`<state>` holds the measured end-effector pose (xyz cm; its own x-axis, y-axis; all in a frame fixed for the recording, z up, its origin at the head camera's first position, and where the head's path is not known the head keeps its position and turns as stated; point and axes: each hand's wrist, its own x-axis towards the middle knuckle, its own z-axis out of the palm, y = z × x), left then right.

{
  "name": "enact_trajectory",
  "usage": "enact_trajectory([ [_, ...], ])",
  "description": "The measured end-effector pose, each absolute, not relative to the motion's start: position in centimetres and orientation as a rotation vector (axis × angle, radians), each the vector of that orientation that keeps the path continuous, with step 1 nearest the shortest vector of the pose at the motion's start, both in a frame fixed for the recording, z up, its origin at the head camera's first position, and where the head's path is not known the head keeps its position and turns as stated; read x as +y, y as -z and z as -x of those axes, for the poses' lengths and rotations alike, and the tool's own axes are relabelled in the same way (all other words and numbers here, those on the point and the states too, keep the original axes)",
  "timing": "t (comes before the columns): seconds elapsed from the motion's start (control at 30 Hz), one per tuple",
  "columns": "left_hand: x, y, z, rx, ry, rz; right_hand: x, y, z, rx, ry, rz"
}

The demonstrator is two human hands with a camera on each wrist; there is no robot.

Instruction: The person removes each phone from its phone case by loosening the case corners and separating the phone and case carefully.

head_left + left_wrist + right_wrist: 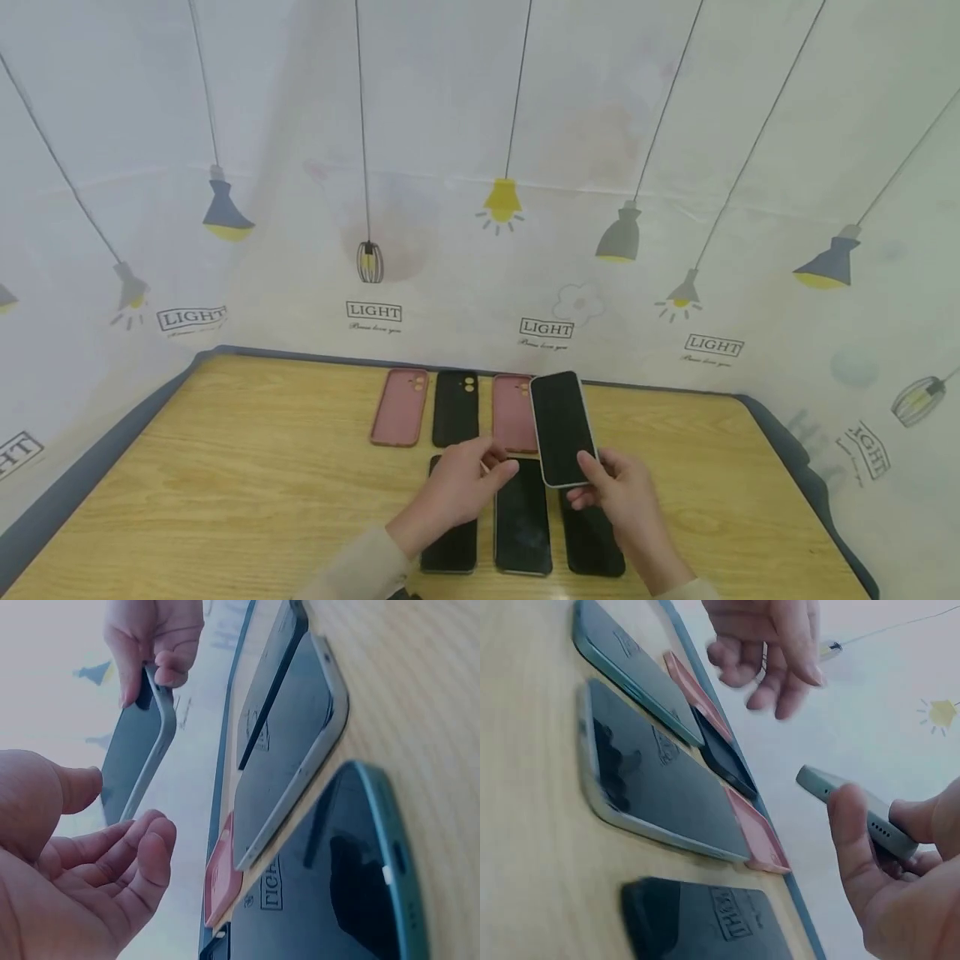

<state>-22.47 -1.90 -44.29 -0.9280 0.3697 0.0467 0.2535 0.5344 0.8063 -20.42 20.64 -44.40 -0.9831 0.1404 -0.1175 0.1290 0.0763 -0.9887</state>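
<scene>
My right hand [626, 492] holds a smartphone [562, 429] with a dark screen and pale frame by its lower end, thumb on the screen edge, fingers behind. The phone is tilted above the table and overlaps the right pink phone case [512, 408] in the head view. My left hand [461, 483] hovers to its left with fingers loosely bent and nothing in them. In the left wrist view the left fingers [154, 859] are near the phone's far end. Three phones lie in a row below the hands: a green-framed one [630, 667], a pale-framed one [667, 780] and a dark one [705, 919].
Along the back of the wooden table [247, 467] lie another pink case [400, 408] and a black case [456, 408], both with camera cut-outs. Behind the table's dark rear edge hangs a pale cloth [450, 125] printed with lamps.
</scene>
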Motion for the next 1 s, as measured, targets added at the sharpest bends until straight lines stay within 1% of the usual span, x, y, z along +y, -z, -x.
enact_trajectory([
  [0.13,-1.4,44.1,21.8,2.624,-1.375,-0.579,20.2,44.7,19.5,-2.278,-2.213,0.274],
  [0.33,-0.8,43.8,21.2,2.498,-1.396,-0.521,19.8,44.6,18.3,-2.289,-2.345,0.191],
  [0.5,-0.5,43.5,20.8,2.408,-1.446,-0.522,19.9,44.7,17.8,-2.287,-2.451,0.104],
  [0.77,-0.2,44.1,20.8,2.211,-1.607,-0.508,20.0,44.9,17.3,-2.311,-2.553,-0.009],
  [1.0,-0.4,44.3,20.6,2.169,-1.6,-0.498,20.2,45.1,17.5,-2.343,-2.601,-0.095],
])
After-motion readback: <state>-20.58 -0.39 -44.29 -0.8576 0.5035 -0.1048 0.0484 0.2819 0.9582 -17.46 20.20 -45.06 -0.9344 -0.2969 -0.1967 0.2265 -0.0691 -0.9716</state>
